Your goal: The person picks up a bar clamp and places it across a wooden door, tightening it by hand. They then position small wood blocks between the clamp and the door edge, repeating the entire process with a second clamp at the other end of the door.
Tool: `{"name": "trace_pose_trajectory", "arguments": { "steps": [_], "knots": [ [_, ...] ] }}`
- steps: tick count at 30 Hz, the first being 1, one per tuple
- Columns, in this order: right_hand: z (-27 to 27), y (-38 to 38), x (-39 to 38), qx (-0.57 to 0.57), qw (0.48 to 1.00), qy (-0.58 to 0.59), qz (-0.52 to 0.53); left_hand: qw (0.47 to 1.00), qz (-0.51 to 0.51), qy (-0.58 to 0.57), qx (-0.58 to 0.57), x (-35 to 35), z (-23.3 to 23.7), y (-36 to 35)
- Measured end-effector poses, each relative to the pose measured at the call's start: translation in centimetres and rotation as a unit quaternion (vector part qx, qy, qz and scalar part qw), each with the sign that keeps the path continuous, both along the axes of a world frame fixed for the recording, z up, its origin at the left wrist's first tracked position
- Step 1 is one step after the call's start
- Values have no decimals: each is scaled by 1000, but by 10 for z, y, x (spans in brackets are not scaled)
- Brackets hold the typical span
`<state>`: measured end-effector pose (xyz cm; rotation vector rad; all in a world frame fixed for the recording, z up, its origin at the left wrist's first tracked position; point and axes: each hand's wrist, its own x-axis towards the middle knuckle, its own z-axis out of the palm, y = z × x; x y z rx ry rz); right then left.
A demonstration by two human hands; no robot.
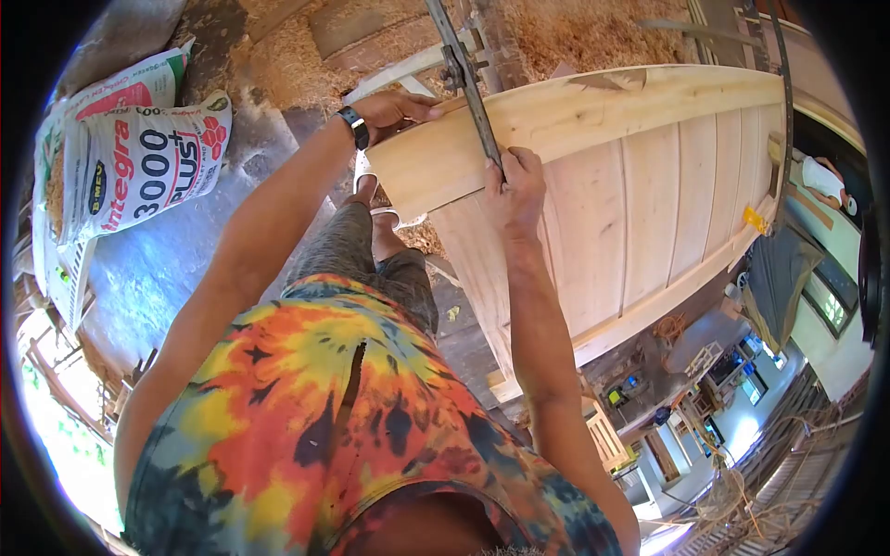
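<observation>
- Wooden door panel (649,185): pale, unfinished, made of upright boards set in a wider frame. It lies slanted across the upper right of the view, and the person's legs and sandalled feet are just beside its near corner.
- Printed sacks (139,157): at the far left, two white sacks with red and black lettering lie on the grey concrete floor (158,269), well apart from the panel.
- Tie-dye shirt (324,408): orange, yellow and dark blue, it fills the lower middle, and both bare arms reach up from it.
- Left hand (399,107): it has a dark wristwatch (353,125) on the wrist. The fingers are curled over the left end of the panel's broad frame board, gripping its edge.
- Metal bar (468,88): long, thin and dark, with a clamp fitting part-way along it. It runs from the top of the view down across the frame board, between the two hands.
- Right hand (514,185): it is closed tight around the lower end of the metal bar and rests against the face of the panel. The two hands are apart, one on each side of the bar.
- Wood shavings (575,32): a tan heap lies on the ground beyond the panel's far edge.
- Yellow tag (756,220): small, it sits at the panel's right edge.
- Another person (825,176): at the far right, dressed in white and only partly in view.
</observation>
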<state>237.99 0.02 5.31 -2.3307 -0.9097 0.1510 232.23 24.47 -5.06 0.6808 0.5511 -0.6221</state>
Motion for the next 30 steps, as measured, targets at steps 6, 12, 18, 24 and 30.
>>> {"name": "trace_pose_trajectory", "arguments": {
  "steps": [6, 12, 18, 24, 30],
  "knots": [
    [0, -11, -10, -18, 1000, -10, 0, 999, -16, 8, 28, 4, 8, 6],
    [3, -13, -13, -14, 1000, 10, -1, 999, 39, 7, -27, -1, 12, 2],
    [6, -8, -13, -16, 1000, 19, 1, 993, 92, -14, -68, -9, 5, 4],
    [9, -6, -13, -52, 999, -10, -6, 993, 79, -72, -48, -8, 10, 3],
    [14, -3, -13, -69, 997, -21, -3, 979, 122, -91, -139, -6, 16, 4]
  ]
}}
